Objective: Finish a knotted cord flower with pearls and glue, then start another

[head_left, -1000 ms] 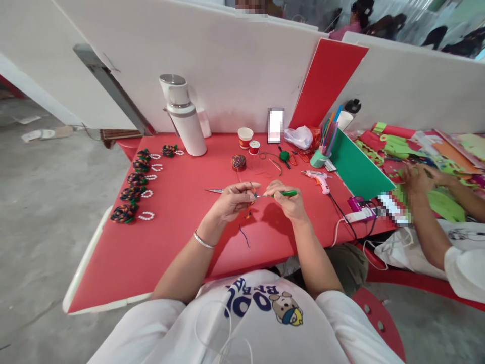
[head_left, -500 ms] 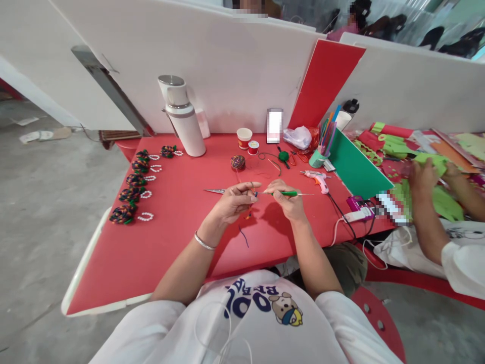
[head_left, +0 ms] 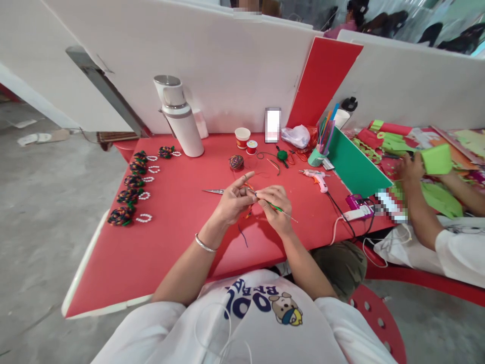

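Note:
My left hand (head_left: 232, 203) pinches a small piece of multicoloured yarn work (head_left: 249, 213), its index finger raised with yarn over it. A dark blue yarn tail (head_left: 243, 236) hangs below. My right hand (head_left: 281, 216) is closed on a crochet hook (head_left: 276, 207) with a green handle, its tip at the yarn by my left fingers. The hook's thin far end slants down to the right. Beyond my hands lies a ball of variegated yarn (head_left: 237, 162). Pointed metal scissors (head_left: 212, 191) lie partly hidden behind my left hand.
Yarn flowers with white bead loops (head_left: 121, 215) line the table's left side. A white thermos (head_left: 184, 129), paper cup (head_left: 242, 138) and phone (head_left: 273, 125) stand at the back. To the right are a pink glue gun (head_left: 318, 179), a green divider (head_left: 359, 164) and a co-worker's hands (head_left: 411, 169).
My right hand has moved left against my left fingers, and the hook has tilted, its free end now pointing downward. My left index finger has risen. The co-worker has lifted a green piece.

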Demonstrator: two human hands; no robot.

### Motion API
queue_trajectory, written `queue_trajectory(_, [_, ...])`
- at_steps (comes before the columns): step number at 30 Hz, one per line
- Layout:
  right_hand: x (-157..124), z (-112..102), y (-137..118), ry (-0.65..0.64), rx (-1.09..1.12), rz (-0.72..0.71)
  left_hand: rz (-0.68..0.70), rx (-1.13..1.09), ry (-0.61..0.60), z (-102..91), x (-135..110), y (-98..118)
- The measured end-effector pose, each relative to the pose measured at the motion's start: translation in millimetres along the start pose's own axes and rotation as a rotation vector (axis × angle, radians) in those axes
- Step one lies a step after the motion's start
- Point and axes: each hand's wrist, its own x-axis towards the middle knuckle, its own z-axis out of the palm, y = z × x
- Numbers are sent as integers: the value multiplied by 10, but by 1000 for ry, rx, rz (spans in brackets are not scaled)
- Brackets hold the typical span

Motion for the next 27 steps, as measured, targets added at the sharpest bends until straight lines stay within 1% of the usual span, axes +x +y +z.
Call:
queue_trajectory(2, [-15, 19, -18, 40, -57, -21, 21, 2, 7, 3, 5, -18])
queue_trajectory(6, [-27, 43, -39, 61, -88, -43, 39, 0, 16, 8, 3, -27])
queue_trajectory(10, [-82, 85, -27, 128, -98, -66, -1, -39, -4, 32, -5, -29])
queue_trajectory(13, [-144, 135, -4, 173, -183, -55, 47, -36, 40, 68, -8, -64])
queue_trajectory(16, [-190, 180, 21, 165, -231, -9, 155, 31, 120, 107, -10, -109])
queue_trajectory(18, [-205, 197, 33, 170, -232, -4, 201, 61, 139, 119, -12, -125])
queue_trajectory(19, [-207, 199, 36, 179, -229, -10, 207, 60, 134, 118, -11, -128])
queue_trajectory(21, [-196, 186, 38, 188, -210, -29, 172, 33, 104, 100, -8, -125])
queue_trajectory(24, [-134, 129, 38, 134, -153, -54, 100, -3, 75, 52, 2, -112])
queue_trajectory(27, [-59, 72, 40, 75, -94, -72, 138, 38, 106, 27, 10, -110])
